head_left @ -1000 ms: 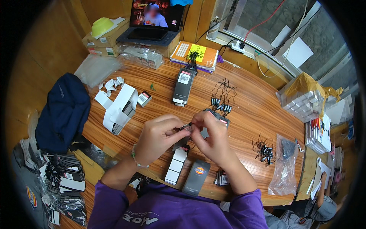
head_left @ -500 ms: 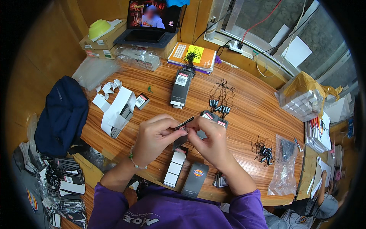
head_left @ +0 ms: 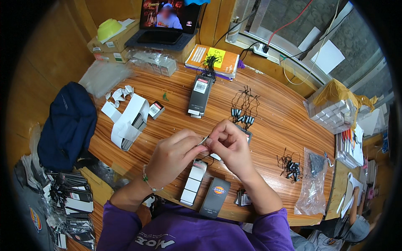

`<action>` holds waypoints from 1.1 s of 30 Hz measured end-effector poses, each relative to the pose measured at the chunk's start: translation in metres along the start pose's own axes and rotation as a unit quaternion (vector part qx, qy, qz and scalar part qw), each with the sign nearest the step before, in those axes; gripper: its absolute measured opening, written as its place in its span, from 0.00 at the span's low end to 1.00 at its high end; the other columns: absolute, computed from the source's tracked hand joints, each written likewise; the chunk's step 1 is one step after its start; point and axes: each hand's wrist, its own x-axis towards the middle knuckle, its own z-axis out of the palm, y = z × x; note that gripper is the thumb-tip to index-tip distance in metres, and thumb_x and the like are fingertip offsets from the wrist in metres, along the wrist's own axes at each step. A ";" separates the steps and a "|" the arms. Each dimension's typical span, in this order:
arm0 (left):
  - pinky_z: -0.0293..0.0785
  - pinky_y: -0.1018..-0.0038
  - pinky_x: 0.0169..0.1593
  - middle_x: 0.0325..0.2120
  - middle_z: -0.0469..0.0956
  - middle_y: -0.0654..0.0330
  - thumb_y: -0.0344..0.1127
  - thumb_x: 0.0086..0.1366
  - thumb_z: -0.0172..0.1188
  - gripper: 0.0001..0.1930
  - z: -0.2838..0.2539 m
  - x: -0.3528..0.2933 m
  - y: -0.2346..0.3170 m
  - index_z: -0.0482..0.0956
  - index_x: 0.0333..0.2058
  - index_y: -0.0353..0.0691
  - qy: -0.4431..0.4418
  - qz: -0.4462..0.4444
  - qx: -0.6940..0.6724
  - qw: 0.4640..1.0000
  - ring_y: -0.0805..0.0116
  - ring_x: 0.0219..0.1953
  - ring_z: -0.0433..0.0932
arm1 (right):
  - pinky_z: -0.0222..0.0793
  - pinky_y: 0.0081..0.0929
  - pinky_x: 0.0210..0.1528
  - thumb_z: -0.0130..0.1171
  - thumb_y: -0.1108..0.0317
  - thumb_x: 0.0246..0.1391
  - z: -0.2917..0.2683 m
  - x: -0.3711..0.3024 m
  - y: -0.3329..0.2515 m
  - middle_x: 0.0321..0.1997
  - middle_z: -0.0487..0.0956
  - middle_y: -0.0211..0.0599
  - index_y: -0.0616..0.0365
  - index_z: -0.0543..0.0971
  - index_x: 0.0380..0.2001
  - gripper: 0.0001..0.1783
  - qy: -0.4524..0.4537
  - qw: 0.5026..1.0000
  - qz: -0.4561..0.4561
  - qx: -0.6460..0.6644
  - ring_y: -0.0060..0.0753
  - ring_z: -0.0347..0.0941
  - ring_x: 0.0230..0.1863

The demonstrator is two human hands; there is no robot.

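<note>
A thin dark hang tag, turned nearly edge-on, is pinched in the fingers of my left hand. My right hand closes thumb and forefinger at the tag's upper end; its fingertips partly hide the hold. Just below is a dark tag strip with white labels. A grey hang tag with a colourful oval logo lies beside it. Behind my right hand, more grey tags are partly covered, with black cords fanned out above them.
A stack of grey tags lies farther back. White label strips and a small boxy label stack are at left. Loose black cords and a clear plastic bag lie right. A laptop stands behind; another person's arm shows far right.
The tag between my hands has turned to nearly edge-on, and its hanging dark part no longer shows. My right hand has lifted slightly, its fingers more curled.
</note>
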 end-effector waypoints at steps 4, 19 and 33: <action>0.71 0.77 0.28 0.26 0.77 0.56 0.25 0.48 0.64 0.08 0.000 0.002 -0.002 0.78 0.29 0.32 0.017 0.005 -0.007 1.000 0.66 0.26 0.76 | 0.68 0.16 0.34 0.53 0.80 0.50 0.001 0.002 0.008 0.31 0.75 0.36 0.65 0.68 0.35 0.08 0.005 0.983 -0.098 -0.156 0.19 0.73 0.33; 0.74 0.74 0.32 0.28 0.76 0.60 0.30 0.44 0.59 0.12 -0.006 0.009 -0.013 0.78 0.31 0.35 0.035 0.233 0.210 0.949 0.65 0.31 0.77 | 0.63 0.15 0.20 0.52 0.72 0.55 -0.015 0.010 -0.011 0.16 0.72 0.30 0.63 0.71 0.34 0.06 -0.073 0.987 0.127 0.060 0.16 0.67 0.15; 0.73 0.77 0.30 0.26 0.76 0.63 0.30 0.44 0.60 0.11 0.004 0.008 -0.022 0.79 0.30 0.38 0.009 0.289 0.193 0.938 0.68 0.30 0.76 | 0.48 0.14 0.17 0.57 0.69 0.52 -0.034 0.014 -0.016 0.13 0.63 0.17 0.62 0.75 0.27 0.07 -0.133 0.967 0.096 -0.197 0.08 0.54 0.16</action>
